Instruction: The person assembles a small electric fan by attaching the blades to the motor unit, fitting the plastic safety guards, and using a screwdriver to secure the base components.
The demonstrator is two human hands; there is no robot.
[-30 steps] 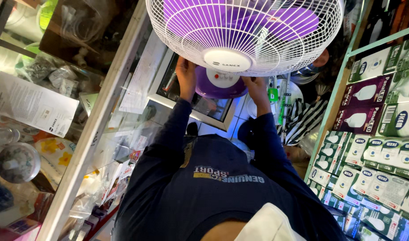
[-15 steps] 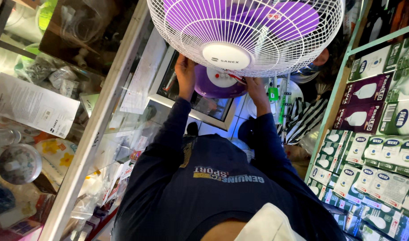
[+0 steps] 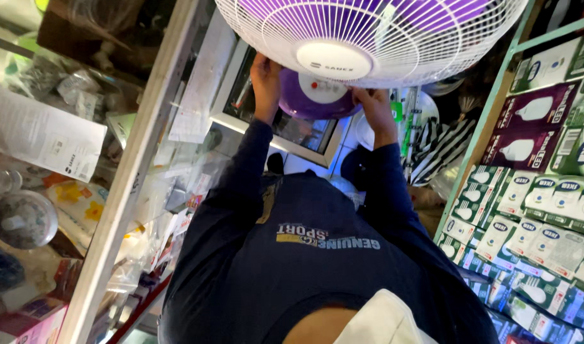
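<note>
Shop aisle; fan (image 3: 368, 38) grille toward camera.

Along the right side, green metal shelves (image 3: 489, 127) hold stacked cartons: dark purple light-bulb boxes (image 3: 527, 127) with a white bulb picture sit in the upper bay, and rows of white-and-green bulb boxes (image 3: 534, 229) fill the bays below, down to the lower right corner. A white printed leaflet (image 3: 40, 134) lies flat under the glass counter at left, with a yellow-patterned packet (image 3: 82, 200) just below it. A round white label (image 3: 333, 58) with small grey lettering sits at the centre of the fan's grille
</note>
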